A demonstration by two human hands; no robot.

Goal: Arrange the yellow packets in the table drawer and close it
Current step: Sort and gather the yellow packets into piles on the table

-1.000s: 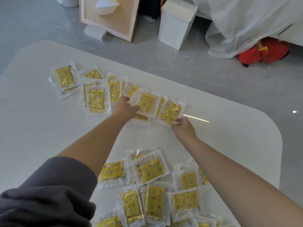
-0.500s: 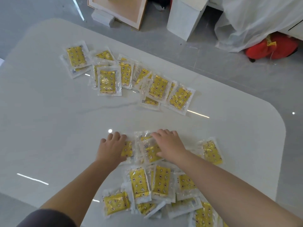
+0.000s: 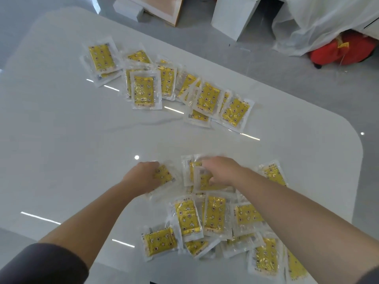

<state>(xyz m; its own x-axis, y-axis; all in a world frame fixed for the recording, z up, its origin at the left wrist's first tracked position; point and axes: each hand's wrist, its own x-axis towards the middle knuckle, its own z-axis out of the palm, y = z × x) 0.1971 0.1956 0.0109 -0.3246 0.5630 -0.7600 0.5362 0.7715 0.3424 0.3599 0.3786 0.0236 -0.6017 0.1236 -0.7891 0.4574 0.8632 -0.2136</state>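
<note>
A: Where are the yellow packets [image 3: 212, 215]?
B: They lie on the white tabletop [image 3: 61, 140] in two bunches; the far bunch [image 3: 143, 90] sits in a long row near the far edge; the near bunch lies close to the person, all piled over each other.

A: What is the left hand [image 3: 141, 177] doing?
B: It lies on one packet [image 3: 164, 174] at the left end of the near bunch; its fingers curl down onto the clear wrap; I cannot tell if they pinch it or just press it.

A: And the right hand [image 3: 222, 171]?
B: It is on top of two or three packets [image 3: 205, 182] just beside the left hand; its fingers bend down over them; it is a bit blurry, so I cannot tell if it grips them.

A: Can you see the drawer?
B: No; it is not in this view.

A: What else is there?
B: A grey floor [image 3: 276, 83] past the tabletop; a white box [image 3: 233, 15], a clear plastic sheet [image 3: 320, 19] and a red thing [image 3: 340, 52] under it; a dark sleeve [image 3: 45, 265] on the left arm.
</note>
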